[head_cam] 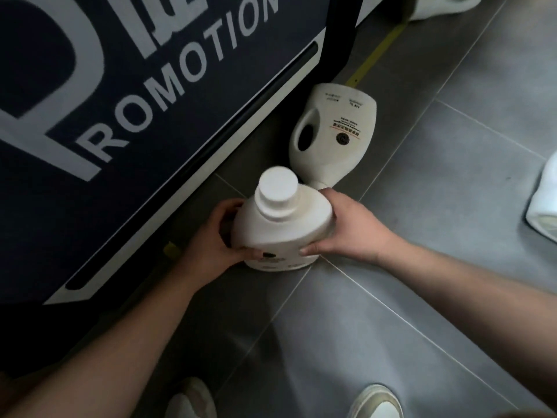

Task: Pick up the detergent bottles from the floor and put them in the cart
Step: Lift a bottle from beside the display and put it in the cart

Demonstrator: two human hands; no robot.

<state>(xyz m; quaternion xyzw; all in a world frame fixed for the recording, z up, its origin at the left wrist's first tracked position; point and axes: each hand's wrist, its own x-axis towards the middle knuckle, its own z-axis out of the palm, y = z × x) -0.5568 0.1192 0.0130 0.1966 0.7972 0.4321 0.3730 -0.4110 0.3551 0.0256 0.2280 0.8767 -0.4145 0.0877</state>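
Note:
A white detergent bottle [281, 224] stands upright on the grey tiled floor, cap towards me. My left hand [211, 236] grips its left side at the handle and my right hand [346, 227] clasps its right side. A second white bottle [334, 137] lies on its side just behind, its neck touching the held one. A third white bottle [542, 197] shows partly at the right edge, and another [443, 4] at the top edge. No cart is in view.
A dark blue display stand [120, 101] with white "PROMOTION" lettering fills the left, its base edge beside the bottles. A yellow floor strip [373, 55] runs behind. My two shoes [376, 402] are at the bottom.

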